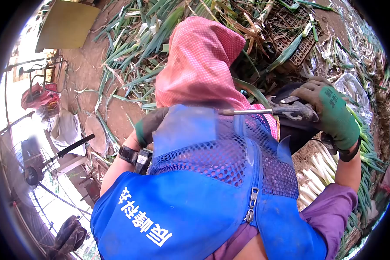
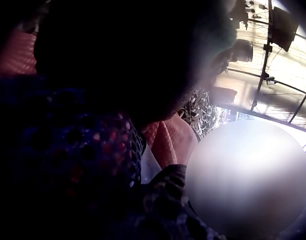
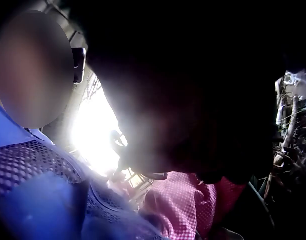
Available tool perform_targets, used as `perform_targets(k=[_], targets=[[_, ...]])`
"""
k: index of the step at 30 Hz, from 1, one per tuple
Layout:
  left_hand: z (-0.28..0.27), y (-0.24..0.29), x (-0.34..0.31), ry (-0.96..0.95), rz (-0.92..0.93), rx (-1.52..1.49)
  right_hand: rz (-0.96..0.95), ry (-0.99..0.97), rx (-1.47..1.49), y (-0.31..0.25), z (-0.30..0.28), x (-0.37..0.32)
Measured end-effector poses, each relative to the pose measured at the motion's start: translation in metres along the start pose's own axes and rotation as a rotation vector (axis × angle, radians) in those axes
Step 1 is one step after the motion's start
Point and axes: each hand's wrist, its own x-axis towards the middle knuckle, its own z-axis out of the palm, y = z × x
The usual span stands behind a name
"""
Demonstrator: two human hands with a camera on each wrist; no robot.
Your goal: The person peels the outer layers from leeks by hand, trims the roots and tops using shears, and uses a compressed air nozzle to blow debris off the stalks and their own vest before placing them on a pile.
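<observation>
In the head view, my right hand [image 1: 331, 110], in a grey and green glove, grips a grey tool [image 1: 294, 112] whose thin metal rod points left across the vest's front. My left hand [image 1: 149, 126], in a similar glove, is beside a blue panel [image 1: 184, 130] of the blue mesh vest [image 1: 199, 162]; its fingertips are hidden. Pink checked cloth [image 1: 199, 60] lies beyond the vest. Both wrist views are mostly dark: the left one shows vest mesh and pink cloth [image 2: 165, 142], the right one shows the vest and the checked cloth [image 3: 180, 205].
Cut green leaves [image 1: 134, 52] cover the ground ahead, with a brown plastic crate [image 1: 301, 48] among them. White-stemmed leeks [image 1: 318, 173] lie at the right, below a clear plastic bag [image 1: 354, 93]. A fan [image 1: 31, 174] and a yellowish board [image 1: 67, 25] are at the left.
</observation>
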Motion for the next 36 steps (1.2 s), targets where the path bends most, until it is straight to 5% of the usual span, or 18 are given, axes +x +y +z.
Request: perform_targets(k=[2,4,6,11,15,17,19,22,24,26,31,34,36], targets=[[0.005,-0.021,-0.009,0.062,-0.221,-0.263,-0.032,0.016,-0.018,-0.003,-0.001,0.008],[0.015,-0.091,-0.024,0.077,0.189,0.474,-0.058,0.040,-0.028,-0.005,-0.001,0.017],[0.014,-0.107,-0.028,0.063,0.225,0.540,-0.080,0.070,-0.028,-0.006,0.002,0.030],[0.018,-0.037,-0.014,0.149,-0.309,-0.544,-0.131,0.029,-0.088,-0.012,0.013,0.059],[0.019,-0.067,-0.021,0.175,-0.540,-1.190,-0.131,0.017,-0.078,-0.019,0.013,0.069],[0.016,-0.059,-0.019,0.173,-0.460,-0.958,-0.134,0.043,-0.088,-0.017,0.014,0.067],[0.013,-0.047,-0.020,0.149,-0.179,-0.176,-0.079,0.007,-0.093,-0.016,0.010,0.057],[0.016,-0.071,-0.020,0.215,-0.502,-1.211,-0.019,-0.022,-0.110,-0.006,0.008,0.039],[0.017,-0.090,-0.028,0.149,-0.254,-0.600,-0.027,0.006,-0.111,0.005,0.011,0.027],[0.016,-0.078,-0.022,0.118,-0.180,-0.463,-0.011,-0.025,-0.096,0.001,0.009,0.026],[0.016,-0.061,-0.014,0.105,-0.319,-0.747,-0.013,-0.062,-0.089,-0.007,0.015,0.038],[0.016,-0.073,-0.009,0.080,-0.545,-1.614,-0.060,-0.019,-0.123,-0.003,0.025,0.044],[0.023,-0.081,-0.018,0.133,-0.399,-1.005,-0.086,-0.009,-0.165,0.001,0.029,0.044]])
